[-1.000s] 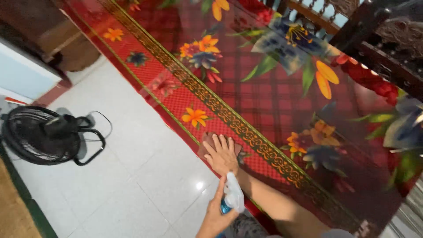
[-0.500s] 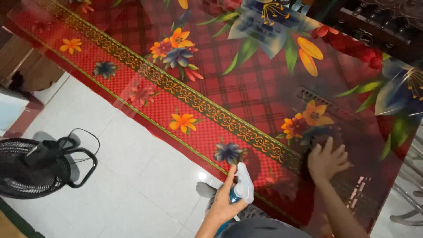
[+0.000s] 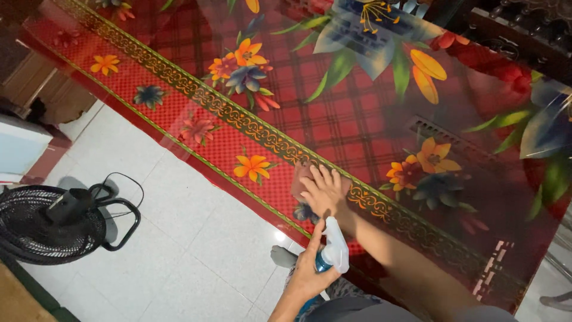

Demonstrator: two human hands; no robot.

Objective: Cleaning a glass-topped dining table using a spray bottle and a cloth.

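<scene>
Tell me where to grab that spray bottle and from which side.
Grip the spray bottle round its blue neck just under the white trigger head, coming from the floor side, as the left hand does now. The nozzle points toward the table, so a hand behind it keeps the index finger on the trigger and clear of the right hand.

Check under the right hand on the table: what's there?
A reddish-brown cloth lies flat beneath the right hand, on the glossy floral tablecloth. Only its edge shows past the fingers; the rest is covered by the palm.
</scene>
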